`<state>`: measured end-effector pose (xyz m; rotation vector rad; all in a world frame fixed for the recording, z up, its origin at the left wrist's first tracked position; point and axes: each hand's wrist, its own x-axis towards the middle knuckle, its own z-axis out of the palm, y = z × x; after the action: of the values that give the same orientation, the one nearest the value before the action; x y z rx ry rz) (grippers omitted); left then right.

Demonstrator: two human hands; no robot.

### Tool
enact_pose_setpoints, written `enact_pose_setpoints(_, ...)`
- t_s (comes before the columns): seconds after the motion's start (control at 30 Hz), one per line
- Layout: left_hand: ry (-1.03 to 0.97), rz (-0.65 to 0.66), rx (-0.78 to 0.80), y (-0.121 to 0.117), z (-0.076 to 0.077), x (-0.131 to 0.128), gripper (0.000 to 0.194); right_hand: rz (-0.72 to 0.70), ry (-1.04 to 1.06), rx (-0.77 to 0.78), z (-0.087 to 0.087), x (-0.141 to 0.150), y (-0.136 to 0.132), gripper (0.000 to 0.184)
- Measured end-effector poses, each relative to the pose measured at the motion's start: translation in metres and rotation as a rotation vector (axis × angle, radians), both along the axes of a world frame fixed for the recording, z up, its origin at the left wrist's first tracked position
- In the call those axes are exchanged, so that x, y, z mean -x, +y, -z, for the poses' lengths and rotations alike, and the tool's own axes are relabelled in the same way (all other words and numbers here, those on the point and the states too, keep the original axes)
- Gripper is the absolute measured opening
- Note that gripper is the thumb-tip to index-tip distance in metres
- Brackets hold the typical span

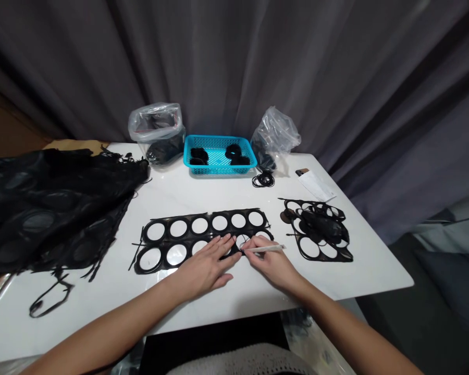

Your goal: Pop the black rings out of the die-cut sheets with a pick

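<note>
A black rubber-like sheet [209,239] with two rows of round openings lies flat on the white table. My left hand [209,265] rests on its lower row, fingers spread and palm down, covering part of some openings. Pinched in my right hand [271,262] is a thin, pale pen-like tool [271,248]; its tip is hidden by the fingers. Beside the fingertips, a thin black ring-like strand curves over one opening of the sheet. My two hands are close together.
A blue basket [221,170] holding black rings stands at the back, between two clear plastic bags [156,127] [275,130]. Black rings [263,179] lie before the right bag. Cut-out black sheets [323,229] lie at right, a large black sheet pile [50,208] at left.
</note>
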<state>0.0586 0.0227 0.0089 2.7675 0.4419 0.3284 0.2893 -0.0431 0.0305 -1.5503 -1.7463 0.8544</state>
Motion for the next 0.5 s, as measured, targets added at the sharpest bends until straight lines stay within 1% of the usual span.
enact_pose_setpoints(0.07,-0.006,-0.009,0.010,0.000,0.000,0.000,0.058,-0.081,-0.116,-0.107,0.003,0.002,-0.004,0.011)
enact_pose_setpoints(0.17,-0.011,-0.009,0.019,0.001,0.000,0.000,0.059,-0.193,-0.332,-0.290,0.011,0.006,-0.013,0.019)
enact_pose_setpoints(0.23,-0.020,-0.007,0.030,0.002,0.001,0.001,0.059,-0.215,-0.423,-0.362,0.016,0.007,-0.015,0.022)
enact_pose_setpoints(0.3,-0.024,-0.007,0.035,0.002,0.003,0.001,0.060,-0.200,-0.446,-0.378,0.019,0.002,-0.009,0.024)
enact_pose_setpoints(0.33,-0.023,-0.006,0.035,0.002,0.003,0.001,0.060,-0.173,-0.443,-0.372,0.019,-0.004,-0.002,0.025)
enact_pose_setpoints(0.37,-0.022,-0.006,0.033,0.002,0.003,0.001,0.059,-0.115,-0.433,-0.365,0.018,-0.011,0.007,0.024)
enact_pose_setpoints(0.4,-0.022,-0.005,0.033,0.002,0.003,0.001,0.058,-0.032,-0.418,-0.354,0.015,-0.020,0.016,0.023)
enact_pose_setpoints(0.5,-0.006,-0.006,0.031,0.001,-0.001,0.002,0.057,0.299,-0.297,-0.283,0.004,-0.050,0.046,0.018)
